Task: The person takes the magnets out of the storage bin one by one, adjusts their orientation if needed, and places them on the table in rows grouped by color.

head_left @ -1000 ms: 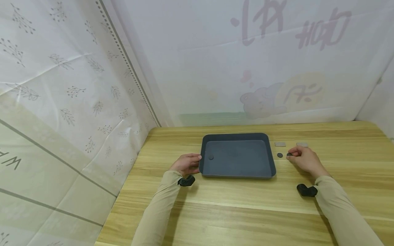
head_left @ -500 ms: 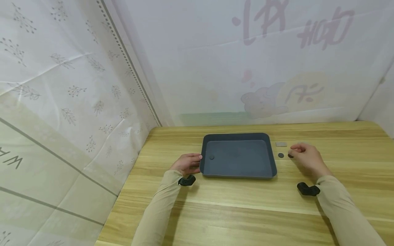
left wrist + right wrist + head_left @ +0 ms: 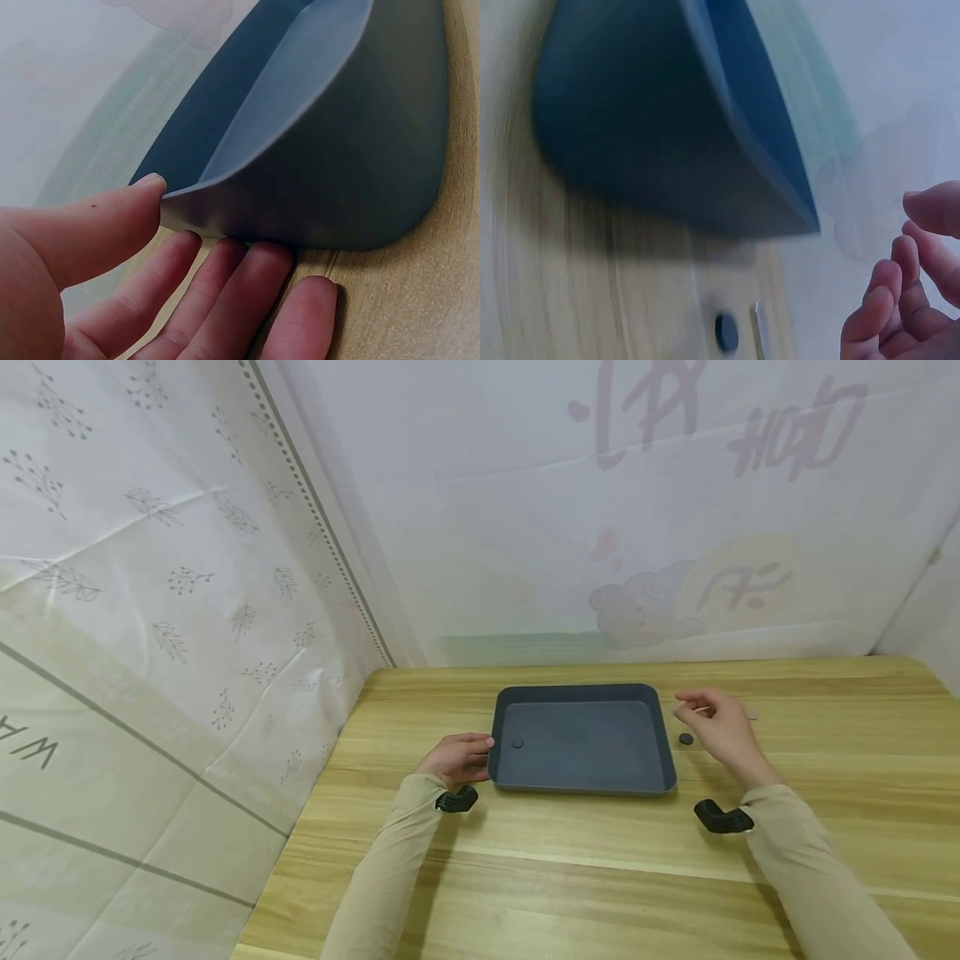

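A dark grey rectangular tray lies on the wooden table, one small dark disc inside near its left wall. My left hand holds the tray's left side; in the left wrist view its thumb is on the rim and the fingertips meet the outer wall below. My right hand hovers beside the tray's right edge, thumb and index finger bent toward each other. I cannot tell whether a disc is between them. Another dark disc lies just below this hand, with a thin grey rectangle near it.
A second grey rectangle shows partly behind my right hand. A printed cloth hangs along the back of the table, and another one along the left.
My right hand has moved left from the farther disc toward the tray, now covering that disc's spot and the nearer rectangle. My left hand has stayed at the tray's left side.
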Tool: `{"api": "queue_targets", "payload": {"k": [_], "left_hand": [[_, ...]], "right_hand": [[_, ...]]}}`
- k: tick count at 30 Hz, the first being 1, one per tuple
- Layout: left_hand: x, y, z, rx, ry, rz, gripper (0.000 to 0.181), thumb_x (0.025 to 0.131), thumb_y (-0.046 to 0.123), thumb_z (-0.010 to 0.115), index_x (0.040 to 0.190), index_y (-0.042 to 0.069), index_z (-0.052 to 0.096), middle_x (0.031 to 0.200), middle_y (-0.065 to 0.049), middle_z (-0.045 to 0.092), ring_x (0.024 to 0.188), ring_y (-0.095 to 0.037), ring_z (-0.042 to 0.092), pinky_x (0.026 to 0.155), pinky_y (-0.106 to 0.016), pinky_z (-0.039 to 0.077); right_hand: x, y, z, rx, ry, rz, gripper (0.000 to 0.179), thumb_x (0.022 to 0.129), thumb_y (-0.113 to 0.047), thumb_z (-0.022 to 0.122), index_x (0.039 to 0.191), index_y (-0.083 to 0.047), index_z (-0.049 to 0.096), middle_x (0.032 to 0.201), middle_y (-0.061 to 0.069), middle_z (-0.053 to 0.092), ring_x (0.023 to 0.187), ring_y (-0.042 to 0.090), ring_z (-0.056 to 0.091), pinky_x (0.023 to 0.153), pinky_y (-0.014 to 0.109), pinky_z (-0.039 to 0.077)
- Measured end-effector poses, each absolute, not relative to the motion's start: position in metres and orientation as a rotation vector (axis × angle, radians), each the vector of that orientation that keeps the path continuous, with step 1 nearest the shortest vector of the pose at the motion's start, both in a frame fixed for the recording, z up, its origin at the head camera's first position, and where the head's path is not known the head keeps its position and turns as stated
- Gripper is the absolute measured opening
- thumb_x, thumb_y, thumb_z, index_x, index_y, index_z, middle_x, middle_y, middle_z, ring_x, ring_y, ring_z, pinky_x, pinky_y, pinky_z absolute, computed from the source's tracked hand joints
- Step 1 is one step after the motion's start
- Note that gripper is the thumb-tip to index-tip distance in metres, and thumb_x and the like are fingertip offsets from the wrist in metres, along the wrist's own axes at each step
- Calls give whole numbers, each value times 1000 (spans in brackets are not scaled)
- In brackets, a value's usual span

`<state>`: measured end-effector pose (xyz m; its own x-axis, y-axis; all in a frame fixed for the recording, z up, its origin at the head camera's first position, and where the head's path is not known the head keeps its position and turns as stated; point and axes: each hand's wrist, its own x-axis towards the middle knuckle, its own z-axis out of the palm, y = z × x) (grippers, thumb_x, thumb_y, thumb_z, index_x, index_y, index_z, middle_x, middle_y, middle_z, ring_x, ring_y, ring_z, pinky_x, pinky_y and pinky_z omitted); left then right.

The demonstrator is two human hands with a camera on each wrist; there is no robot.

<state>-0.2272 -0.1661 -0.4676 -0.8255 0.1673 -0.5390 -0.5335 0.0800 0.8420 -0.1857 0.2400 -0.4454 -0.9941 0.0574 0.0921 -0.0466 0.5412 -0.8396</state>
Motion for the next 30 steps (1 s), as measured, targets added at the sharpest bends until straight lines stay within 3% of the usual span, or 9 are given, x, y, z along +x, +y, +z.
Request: {"api": "queue_targets", "payload": {"k": [5, 12, 30], "left_hand": [[-227, -167, -468, -360, 1849, 1798, 39, 95, 13, 61, 132, 1, 56, 95, -6, 67, 86, -17, 65, 70, -30, 55], [-226, -167, -467, -352, 1851, 1806, 38, 95, 13, 62, 131, 1, 57, 97, -7, 67, 87, -17, 65, 71, -31, 56], [-226, -167, -467, -330, 1865, 1784, 39, 95, 15, 62, 132, 1, 57, 99, -7, 68, 88, -17, 65, 72, -31, 56]], "right_hand": [[-185, 214, -439, 50, -2634, 1546, 43, 99, -31, 55, 131, -3, 55, 111, 12, 56, 85, 6, 54, 69, 24, 49], [-187, 171, -452, 163, -2612, 1749, 43, 98, -24, 59, 133, -1, 52, 112, 16, 58, 91, 19, 62, 78, 36, 54], [-195, 94, -471, 230, -2714, 1803, 36, 94, -19, 63, 127, -5, 58, 110, 12, 61, 89, 22, 59, 73, 32, 50]]}}
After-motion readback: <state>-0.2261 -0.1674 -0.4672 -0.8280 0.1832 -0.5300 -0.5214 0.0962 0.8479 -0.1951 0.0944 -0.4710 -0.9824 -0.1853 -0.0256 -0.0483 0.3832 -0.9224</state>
